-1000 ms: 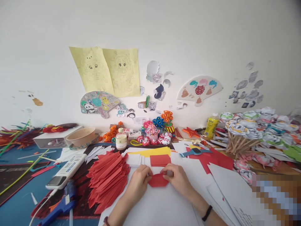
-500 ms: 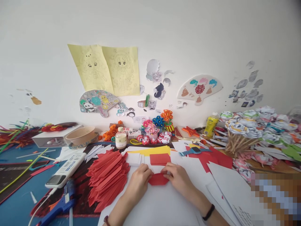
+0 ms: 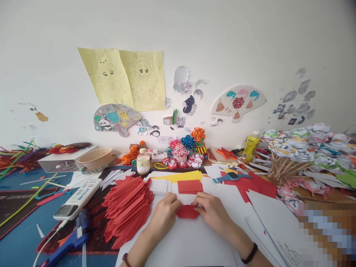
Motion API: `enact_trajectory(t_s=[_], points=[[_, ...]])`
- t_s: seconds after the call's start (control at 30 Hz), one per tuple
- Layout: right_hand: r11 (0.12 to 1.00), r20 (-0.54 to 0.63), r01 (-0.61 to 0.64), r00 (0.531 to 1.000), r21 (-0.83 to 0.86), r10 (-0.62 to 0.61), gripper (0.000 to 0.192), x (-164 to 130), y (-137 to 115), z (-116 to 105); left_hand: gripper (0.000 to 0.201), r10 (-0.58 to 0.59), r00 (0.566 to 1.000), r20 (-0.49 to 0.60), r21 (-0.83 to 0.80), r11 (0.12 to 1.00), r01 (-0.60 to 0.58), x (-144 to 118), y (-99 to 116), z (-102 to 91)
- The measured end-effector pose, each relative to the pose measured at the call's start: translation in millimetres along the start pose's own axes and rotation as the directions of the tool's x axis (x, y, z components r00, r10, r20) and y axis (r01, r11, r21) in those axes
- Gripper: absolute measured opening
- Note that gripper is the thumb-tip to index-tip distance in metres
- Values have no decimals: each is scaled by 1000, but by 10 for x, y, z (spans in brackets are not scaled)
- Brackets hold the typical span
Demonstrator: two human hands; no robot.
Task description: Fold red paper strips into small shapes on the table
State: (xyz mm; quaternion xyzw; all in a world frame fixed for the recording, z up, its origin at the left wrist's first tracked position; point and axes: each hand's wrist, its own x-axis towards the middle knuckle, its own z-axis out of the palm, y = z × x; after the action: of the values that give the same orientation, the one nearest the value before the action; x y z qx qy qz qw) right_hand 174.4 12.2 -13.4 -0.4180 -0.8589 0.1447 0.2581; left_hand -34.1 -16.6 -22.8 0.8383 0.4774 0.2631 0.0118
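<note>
Between my two hands lies the small red paper piece [image 3: 187,211], flat on the white sheet [image 3: 191,241] in front of me; my left hand [image 3: 164,215] pinches its left end with curled fingers and my right hand [image 3: 213,213] presses and grips its right end, so both are closed on it, thumbs meeting over the top edge. It already looks folded down into a short, rounded-cornered shape, so I judge this piece partway through its folding, with creases made but not yet the long pointed form. Just beyond my fingertips sits a stack of red squares [image 3: 190,186], unfolded, which tells me there is more left to fold. Left of my left hand, touching the white sheet's edge, spreads a big heap of finished red folded strips [image 3: 126,207], so a good deal seems done. Farther out on that side lie a white remote-like device [image 3: 79,198] and a blue glue gun [image 3: 69,241]. Beyond the red squares I see yellow paper [image 3: 180,177], a small bottle [image 3: 143,162] and little paper flowers [image 3: 189,148] by the wall. Off to my right, well apart, are a blue watch [image 3: 230,177], red cut sheets [image 3: 256,187] and a pile of rolled paper flowers on sticks [image 3: 300,148].
</note>
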Motion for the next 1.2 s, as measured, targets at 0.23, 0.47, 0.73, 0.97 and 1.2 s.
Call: enact_trajectory(t_s=[0.23,0.47,0.73,0.97,1.2], points=[[965,1,144,989,-220,-148,27,-31,27,86,29,180,981,77,58,981,-185,-4,-22,-111],[938,70,200,980,-284,-188,25,-39,19,45,29,210,971,112,180,957,-228,5,-11,-102],[921,68,176,984,-347,-162,25,-48,-57,58,20,310,933,185,318,879,-355,27,40,-101],[900,81,151,988,-408,-129,24,-55,-140,52,19,319,927,198,371,851,-372,24,87,-104],[876,108,172,985,-450,-138,28,-63,-163,79,16,280,937,208,365,867,-340,22,100,-108]])
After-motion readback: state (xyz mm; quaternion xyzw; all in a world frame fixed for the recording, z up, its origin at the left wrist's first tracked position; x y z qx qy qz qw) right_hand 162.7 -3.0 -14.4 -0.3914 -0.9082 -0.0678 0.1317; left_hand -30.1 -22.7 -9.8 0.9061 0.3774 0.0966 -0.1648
